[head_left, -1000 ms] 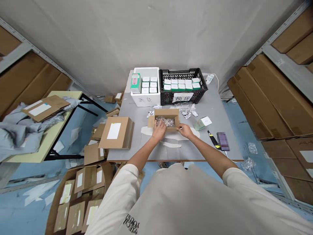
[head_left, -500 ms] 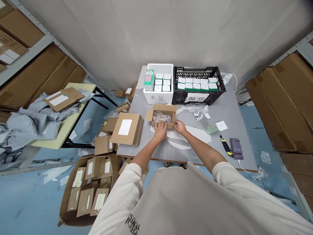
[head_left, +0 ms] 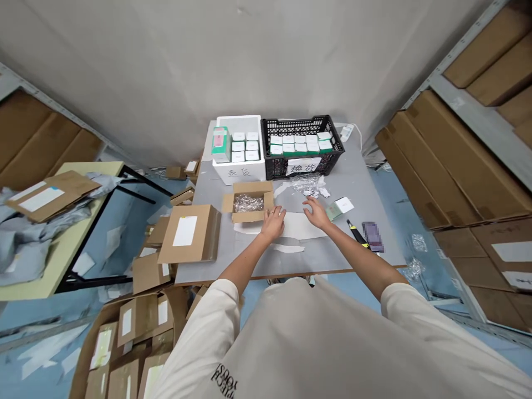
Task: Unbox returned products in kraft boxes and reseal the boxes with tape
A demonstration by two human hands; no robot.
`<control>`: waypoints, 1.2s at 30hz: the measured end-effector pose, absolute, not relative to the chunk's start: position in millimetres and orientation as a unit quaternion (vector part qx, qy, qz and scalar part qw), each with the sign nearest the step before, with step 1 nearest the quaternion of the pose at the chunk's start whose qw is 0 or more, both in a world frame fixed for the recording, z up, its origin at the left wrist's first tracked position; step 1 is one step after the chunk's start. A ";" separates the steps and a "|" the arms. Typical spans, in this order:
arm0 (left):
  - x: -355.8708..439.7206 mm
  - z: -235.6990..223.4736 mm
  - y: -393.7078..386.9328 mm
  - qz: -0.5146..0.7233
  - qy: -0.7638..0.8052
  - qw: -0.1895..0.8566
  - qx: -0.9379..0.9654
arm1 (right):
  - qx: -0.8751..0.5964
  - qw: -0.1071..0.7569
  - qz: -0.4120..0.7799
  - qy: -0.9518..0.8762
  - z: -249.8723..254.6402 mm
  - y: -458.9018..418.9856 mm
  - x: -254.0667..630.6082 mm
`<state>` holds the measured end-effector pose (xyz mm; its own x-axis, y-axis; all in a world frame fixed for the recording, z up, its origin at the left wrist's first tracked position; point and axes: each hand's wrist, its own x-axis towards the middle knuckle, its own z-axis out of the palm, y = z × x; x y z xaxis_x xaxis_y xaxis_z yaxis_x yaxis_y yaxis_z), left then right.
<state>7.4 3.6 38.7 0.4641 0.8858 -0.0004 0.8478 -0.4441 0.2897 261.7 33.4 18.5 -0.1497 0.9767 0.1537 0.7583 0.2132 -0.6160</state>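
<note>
A small open cardboard box [head_left: 269,198] stands on the grey table with clear bubble wrap [head_left: 248,203] filling it. My left hand [head_left: 273,223] is at the box's front right corner, fingers stretched out and slightly apart. Whether it touches the cardboard I cannot tell. My right hand [head_left: 317,213] is off the box, over the table to its right, with thumb and fingers apart and nothing held. Just beyond its fingertips lie crumpled white paper [head_left: 323,190] and loose bubble wrap [head_left: 305,182]. Torn white sheets [head_left: 300,224] lie flat beneath and between my hands.
At the back stand a white bin [head_left: 239,174] and a black crate [head_left: 334,158], both holding white-and-green boxes. A larger carton [head_left: 199,235] is left. A green-and-white card [head_left: 338,208], a yellow-black cutter [head_left: 358,234] and a phone [head_left: 373,235] lie right.
My right hand has left the box's corner and moved right, its fingers spreading. My left hand has shifted from the box's front edge to its right corner. The view has turned right.
</note>
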 end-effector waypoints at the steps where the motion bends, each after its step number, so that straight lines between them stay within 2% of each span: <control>1: 19.9 38.0 4.2 0.077 0.504 0.131 0.850 | -0.602 0.269 0.187 -0.728 22.3 30.9 278.3; 9: 102.7 28.9 -2.2 0.069 0.469 0.150 0.868 | -0.735 0.229 0.051 -0.636 33.3 9.6 381.9; 15: 135.5 28.4 -9.3 0.054 0.467 0.177 0.865 | -0.775 0.176 0.133 -0.592 26.4 8.8 413.7; 19: 147.1 29.3 -9.5 0.066 0.488 0.211 0.844 | -0.718 0.199 0.173 -0.644 30.0 12.1 417.4; 23: 148.6 28.6 -3.5 0.113 0.514 0.258 0.810 | -0.595 0.208 0.233 -0.740 36.6 14.5 407.0; 30: 136.5 12.8 -1.4 0.205 0.499 0.343 0.769 | -0.433 0.172 0.289 -0.836 36.0 13.9 374.6; 33: 131.6 2.7 -5.1 0.205 0.505 0.360 0.757 | -0.435 0.149 0.262 -0.848 35.6 8.1 363.5; 36: 128.0 -3.4 -8.3 0.216 0.527 0.375 0.731 | -0.508 0.116 0.213 -0.827 40.4 -2.0 349.7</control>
<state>128.0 -8.3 -3.4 0.3512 0.9328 -0.0805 0.6093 -0.1625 0.7761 349.7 -2.0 40.4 -0.4569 0.8892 -0.0238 0.7902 0.3935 -0.4697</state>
